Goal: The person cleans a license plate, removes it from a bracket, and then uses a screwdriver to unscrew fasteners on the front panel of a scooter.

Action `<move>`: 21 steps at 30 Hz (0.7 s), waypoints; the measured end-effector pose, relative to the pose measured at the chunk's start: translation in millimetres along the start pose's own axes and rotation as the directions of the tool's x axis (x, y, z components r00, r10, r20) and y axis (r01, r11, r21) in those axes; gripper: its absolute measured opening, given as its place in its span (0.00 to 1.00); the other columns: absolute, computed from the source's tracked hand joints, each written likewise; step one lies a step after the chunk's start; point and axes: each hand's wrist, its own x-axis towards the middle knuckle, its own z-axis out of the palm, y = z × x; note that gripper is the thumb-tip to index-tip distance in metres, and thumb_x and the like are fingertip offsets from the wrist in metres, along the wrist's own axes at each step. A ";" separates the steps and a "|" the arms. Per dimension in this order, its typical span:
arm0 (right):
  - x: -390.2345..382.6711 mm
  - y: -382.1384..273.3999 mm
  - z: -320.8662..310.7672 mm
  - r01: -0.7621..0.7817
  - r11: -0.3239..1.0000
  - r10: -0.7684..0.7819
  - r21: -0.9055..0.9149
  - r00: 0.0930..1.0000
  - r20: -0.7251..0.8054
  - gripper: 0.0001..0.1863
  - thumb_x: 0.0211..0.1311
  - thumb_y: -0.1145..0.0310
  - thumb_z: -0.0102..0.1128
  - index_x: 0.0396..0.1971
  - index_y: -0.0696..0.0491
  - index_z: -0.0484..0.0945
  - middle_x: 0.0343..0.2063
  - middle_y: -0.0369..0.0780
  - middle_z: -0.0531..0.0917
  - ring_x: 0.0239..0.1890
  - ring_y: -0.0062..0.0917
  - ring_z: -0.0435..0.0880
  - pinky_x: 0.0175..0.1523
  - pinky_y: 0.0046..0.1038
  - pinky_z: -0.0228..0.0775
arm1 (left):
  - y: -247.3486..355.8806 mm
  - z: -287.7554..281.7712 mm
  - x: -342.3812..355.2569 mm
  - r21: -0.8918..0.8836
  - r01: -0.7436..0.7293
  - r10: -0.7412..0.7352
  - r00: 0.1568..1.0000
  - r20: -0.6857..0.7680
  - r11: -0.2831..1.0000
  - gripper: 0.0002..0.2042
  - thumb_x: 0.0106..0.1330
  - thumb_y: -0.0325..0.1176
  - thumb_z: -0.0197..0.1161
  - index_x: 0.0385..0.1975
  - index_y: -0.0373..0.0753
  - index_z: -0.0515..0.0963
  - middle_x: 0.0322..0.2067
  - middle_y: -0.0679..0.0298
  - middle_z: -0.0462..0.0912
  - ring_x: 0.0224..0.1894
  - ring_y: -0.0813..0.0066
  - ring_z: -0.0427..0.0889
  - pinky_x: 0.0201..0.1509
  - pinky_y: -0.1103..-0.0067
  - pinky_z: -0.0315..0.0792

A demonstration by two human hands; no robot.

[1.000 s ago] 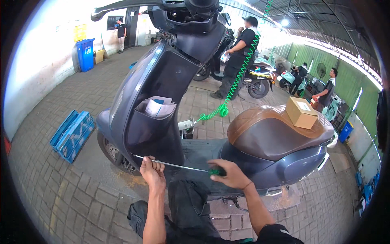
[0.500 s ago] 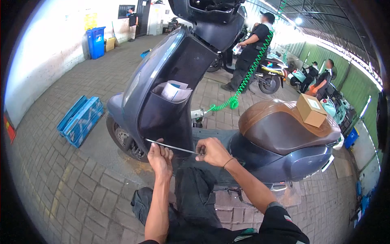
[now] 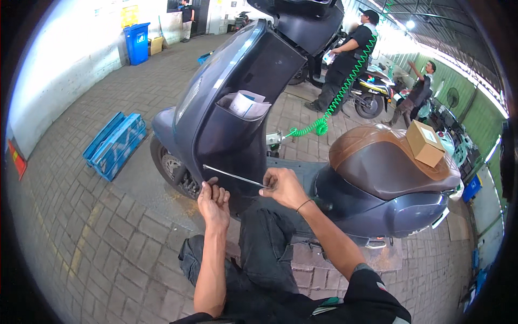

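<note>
My right hand [image 3: 280, 186] grips the near end of a long, thin metal rod tool [image 3: 234, 176]; my fingers hide the end they hold. The rod slants up to the left, its far tip close to the lower edge of the scooter's dark leg shield [image 3: 229, 137]. Whether the tip touches the panel I cannot tell. Just below that tip, my left hand [image 3: 214, 205] is raised palm toward me with fingers curled in. It is apart from the rod, and anything between its fingers is too small to make out. Folded papers [image 3: 248, 104] stick out of the leg shield pocket.
The brown scooter seat [image 3: 377, 162] carries a cardboard box [image 3: 426, 143]. A blue metal toolbox [image 3: 116, 146] stands on the paving at left. Behind the scooter hangs a green coiled hose [image 3: 340, 97]; a person in dark clothes [image 3: 353, 59] stands beside it. Another scooter [image 3: 372, 97] is parked beyond.
My left hand has come away from the rod and dropped slightly below it. My right hand still holds the rod. The whole view has shifted, and a person in the background has raised an arm.
</note>
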 end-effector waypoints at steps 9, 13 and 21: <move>-7.4 7.1 4.0 0.117 0.993 -0.117 -0.004 0.992 -0.043 0.10 0.55 0.75 0.70 0.34 0.59 0.76 0.25 0.45 0.82 0.29 0.27 0.84 0.37 0.31 0.74 | -3.6 -15.9 4.2 -0.326 0.185 -0.181 0.983 0.045 0.927 0.17 0.80 0.38 0.45 0.43 0.26 0.71 0.18 0.71 0.54 0.21 0.81 0.52 0.27 0.81 0.55; -22.1 23.4 1.4 -0.089 0.991 0.086 0.096 0.996 0.038 0.09 0.64 0.74 0.63 0.34 0.59 0.71 0.22 0.44 0.81 0.26 0.26 0.83 0.34 0.32 0.73 | -24.0 -33.1 -5.6 -0.318 0.228 -0.243 0.970 -0.009 0.920 0.16 0.80 0.36 0.43 0.43 0.27 0.71 0.17 0.71 0.54 0.20 0.81 0.51 0.28 0.82 0.55; -72.0 74.4 8.0 -0.303 0.943 0.303 0.136 0.953 0.015 0.05 0.67 0.77 0.59 0.38 0.61 0.73 0.21 0.40 0.78 0.23 0.21 0.77 0.31 0.29 0.70 | 4.0 -147.7 -34.0 -0.241 0.135 -0.207 0.930 -0.304 0.961 0.14 0.80 0.37 0.43 0.41 0.33 0.73 0.16 0.72 0.55 0.18 0.80 0.52 0.28 0.79 0.58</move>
